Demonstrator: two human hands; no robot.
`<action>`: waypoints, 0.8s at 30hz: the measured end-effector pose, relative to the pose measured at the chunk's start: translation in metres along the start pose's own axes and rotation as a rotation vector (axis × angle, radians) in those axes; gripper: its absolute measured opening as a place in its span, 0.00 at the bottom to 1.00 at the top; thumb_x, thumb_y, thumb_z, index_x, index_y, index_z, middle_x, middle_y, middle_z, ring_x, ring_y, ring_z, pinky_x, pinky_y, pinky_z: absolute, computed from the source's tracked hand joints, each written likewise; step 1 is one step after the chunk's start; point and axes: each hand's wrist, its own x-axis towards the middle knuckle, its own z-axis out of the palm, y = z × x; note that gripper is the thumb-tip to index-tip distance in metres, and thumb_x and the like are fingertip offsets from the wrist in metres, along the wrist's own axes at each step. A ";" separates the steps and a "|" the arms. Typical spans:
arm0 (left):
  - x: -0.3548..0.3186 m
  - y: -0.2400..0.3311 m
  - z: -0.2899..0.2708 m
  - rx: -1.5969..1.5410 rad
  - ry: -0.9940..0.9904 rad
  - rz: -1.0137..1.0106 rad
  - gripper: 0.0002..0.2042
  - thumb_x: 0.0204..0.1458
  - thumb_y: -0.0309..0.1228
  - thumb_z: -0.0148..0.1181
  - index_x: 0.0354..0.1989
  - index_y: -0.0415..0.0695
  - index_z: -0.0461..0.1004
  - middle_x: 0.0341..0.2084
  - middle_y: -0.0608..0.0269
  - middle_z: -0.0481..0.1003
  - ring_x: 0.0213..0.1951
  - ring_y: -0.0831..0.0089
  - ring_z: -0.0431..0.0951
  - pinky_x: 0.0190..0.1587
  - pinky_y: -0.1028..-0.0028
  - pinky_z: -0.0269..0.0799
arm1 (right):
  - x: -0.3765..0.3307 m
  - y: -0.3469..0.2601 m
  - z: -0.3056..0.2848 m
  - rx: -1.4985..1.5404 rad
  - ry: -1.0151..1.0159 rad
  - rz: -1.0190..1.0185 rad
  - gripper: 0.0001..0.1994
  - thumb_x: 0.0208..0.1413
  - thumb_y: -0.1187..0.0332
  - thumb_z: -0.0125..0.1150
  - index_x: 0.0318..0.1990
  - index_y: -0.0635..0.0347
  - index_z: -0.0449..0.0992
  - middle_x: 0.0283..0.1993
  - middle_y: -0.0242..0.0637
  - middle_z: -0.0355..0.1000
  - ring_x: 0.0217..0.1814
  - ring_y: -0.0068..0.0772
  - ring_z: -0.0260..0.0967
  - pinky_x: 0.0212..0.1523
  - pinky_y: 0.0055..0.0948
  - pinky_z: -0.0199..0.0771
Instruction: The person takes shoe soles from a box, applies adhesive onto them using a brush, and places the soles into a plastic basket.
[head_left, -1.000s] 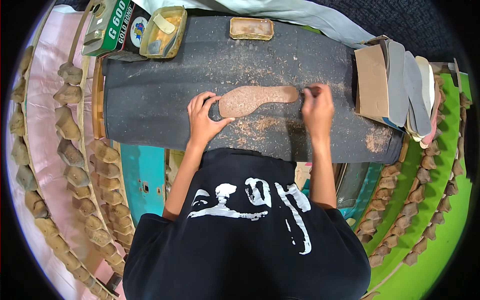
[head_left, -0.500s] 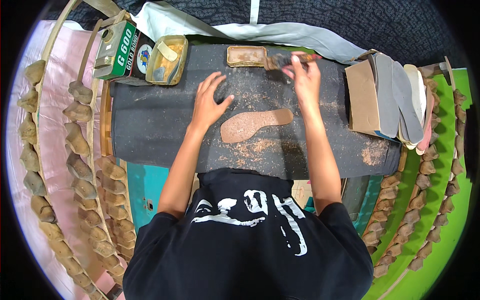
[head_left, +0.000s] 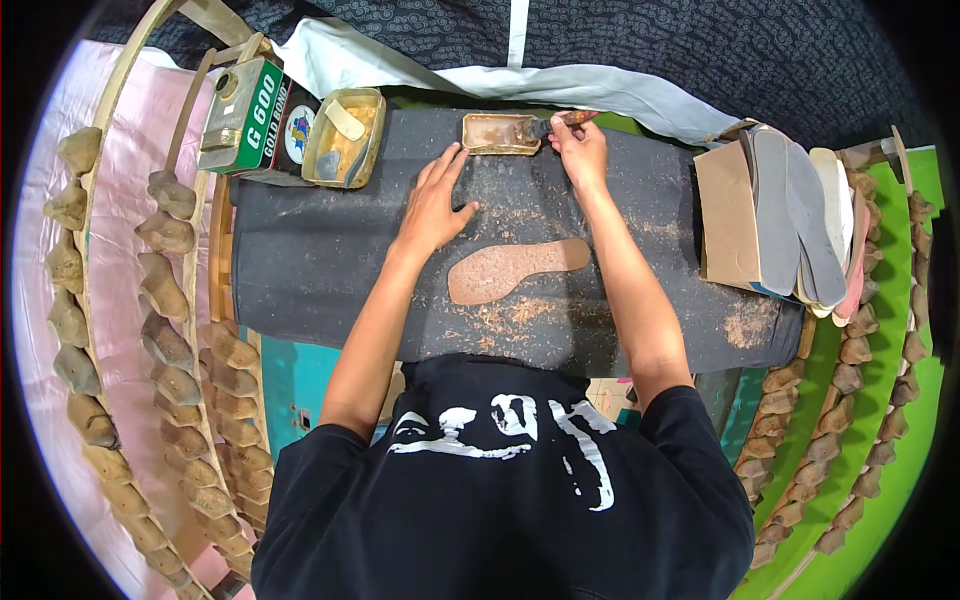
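My right hand (head_left: 581,158) is closed round the reddish handle of a dark, stained glue brush (head_left: 543,129). The brush head dips over the right end of a shallow tan tray (head_left: 478,149) with pale brownish stuff inside. My left hand (head_left: 432,207) is open, its fingers stretched toward the tray's near left corner; whether they touch it I cannot tell. Between my forearms a brown shoe insole (head_left: 510,272) lies flat on the dark cloth, wide end to the left.
A green and black metal can (head_left: 240,115) and a yellowish tub (head_left: 371,135) with sole pieces stand back left. A cardboard box (head_left: 726,215) of grey, white and pink insoles (head_left: 775,205) stands right. Shavings litter the cloth-covered table (head_left: 640,280). Racks of shoe lasts (head_left: 165,285) line both sides.
My right hand has brought the brush left and down into the tray's right end. My left hand has shifted slightly right, closer to the tray. The whole view has tilted a little.
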 end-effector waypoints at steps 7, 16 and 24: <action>-0.001 -0.008 0.005 -0.060 0.012 0.033 0.45 0.52 0.31 0.75 0.80 0.49 0.58 0.79 0.54 0.58 0.75 0.47 0.61 0.76 0.55 0.60 | 0.002 0.014 -0.004 -0.077 -0.008 -0.035 0.14 0.64 0.60 0.73 0.45 0.63 0.86 0.40 0.37 0.86 0.42 0.25 0.82 0.47 0.28 0.77; -0.035 0.004 0.003 -0.271 -0.004 -0.136 0.35 0.54 0.28 0.72 0.73 0.51 0.69 0.63 0.51 0.73 0.63 0.52 0.76 0.66 0.59 0.73 | -0.029 0.009 -0.028 -0.011 -0.090 0.073 0.21 0.68 0.55 0.70 0.57 0.64 0.79 0.43 0.36 0.84 0.43 0.23 0.77 0.49 0.26 0.75; -0.130 0.019 0.000 -0.295 0.033 -0.368 0.20 0.56 0.28 0.72 0.58 0.42 0.80 0.44 0.58 0.80 0.38 0.67 0.84 0.41 0.68 0.81 | -0.124 0.000 -0.109 -0.569 -0.071 -0.021 0.18 0.67 0.61 0.67 0.55 0.67 0.81 0.43 0.41 0.84 0.38 0.30 0.77 0.45 0.32 0.78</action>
